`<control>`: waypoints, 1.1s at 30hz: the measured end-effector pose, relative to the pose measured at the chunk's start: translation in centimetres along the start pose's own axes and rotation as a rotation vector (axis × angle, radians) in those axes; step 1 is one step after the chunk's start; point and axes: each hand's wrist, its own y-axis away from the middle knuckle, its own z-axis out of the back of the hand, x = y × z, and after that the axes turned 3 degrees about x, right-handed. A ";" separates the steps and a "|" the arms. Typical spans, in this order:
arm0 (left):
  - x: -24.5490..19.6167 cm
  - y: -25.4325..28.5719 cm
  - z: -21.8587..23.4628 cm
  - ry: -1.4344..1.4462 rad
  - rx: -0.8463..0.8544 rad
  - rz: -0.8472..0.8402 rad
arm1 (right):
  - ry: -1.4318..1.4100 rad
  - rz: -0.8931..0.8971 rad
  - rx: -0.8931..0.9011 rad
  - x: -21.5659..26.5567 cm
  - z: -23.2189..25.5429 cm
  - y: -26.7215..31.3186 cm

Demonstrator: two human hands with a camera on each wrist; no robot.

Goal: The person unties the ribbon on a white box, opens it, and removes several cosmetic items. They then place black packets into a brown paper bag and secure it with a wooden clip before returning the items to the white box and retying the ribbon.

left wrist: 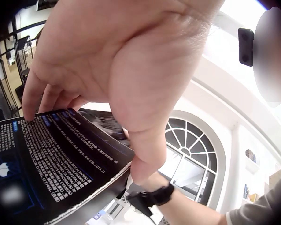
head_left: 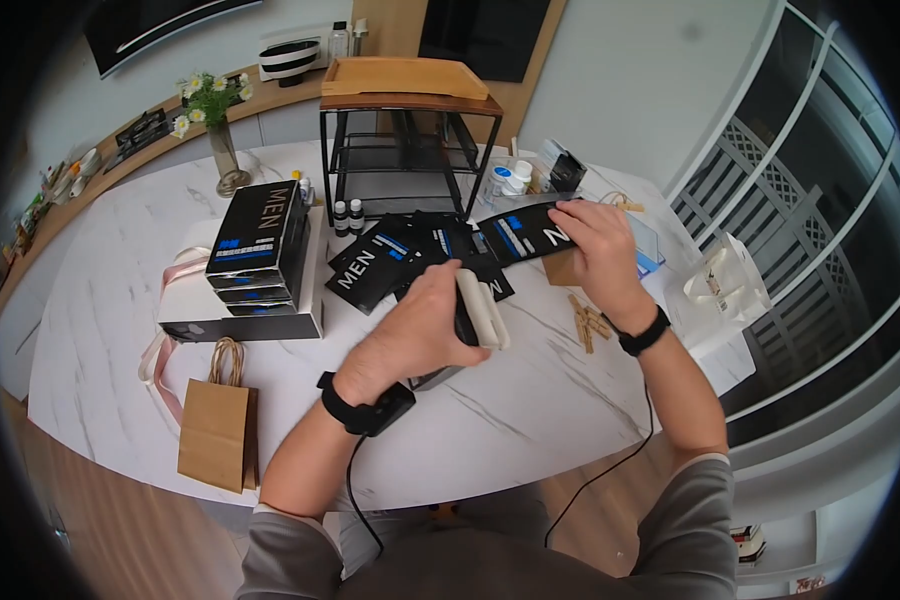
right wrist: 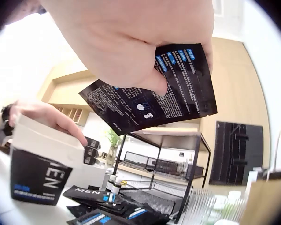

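My left hand [head_left: 425, 318] grips a black MEN box [right wrist: 40, 178], thumb on one side and fingers on the other. Its white end flap [head_left: 486, 312] stands raised, and the printed back shows in the left wrist view. Between thumb and fingers, my right hand [head_left: 602, 255] pinches black sachets [right wrist: 154, 105] that overlap, held up above the table in the right wrist view. Several more black sachets [head_left: 375, 268] lie fanned in a loose pile just beyond the left hand.
Black boxes [head_left: 255, 235] are stacked on a white box [head_left: 185, 300] at left, behind a brown paper bag [head_left: 215, 430]. A black metal rack [head_left: 410, 155] stands at the back, small bottles [head_left: 349, 218] before it. Wooden clothespins [head_left: 587, 325] and a white bag [head_left: 730, 285] lie right.
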 end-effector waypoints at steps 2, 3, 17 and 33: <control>0.1 -0.1 0.2 0.028 0.022 0.044 | 0.137 0.186 -0.002 1.8 3.0 0.3; 0.2 -0.1 0.1 0.026 0.017 0.045 | 0.174 0.248 0.037 2.5 3.8 0.8; 0.4 0.0 -0.2 0.044 0.049 0.012 | 0.292 0.473 0.132 8.7 2.4 1.8; -0.2 0.5 0.3 -0.015 0.140 -0.100 | -0.228 -0.154 0.544 1.7 -16.3 4.1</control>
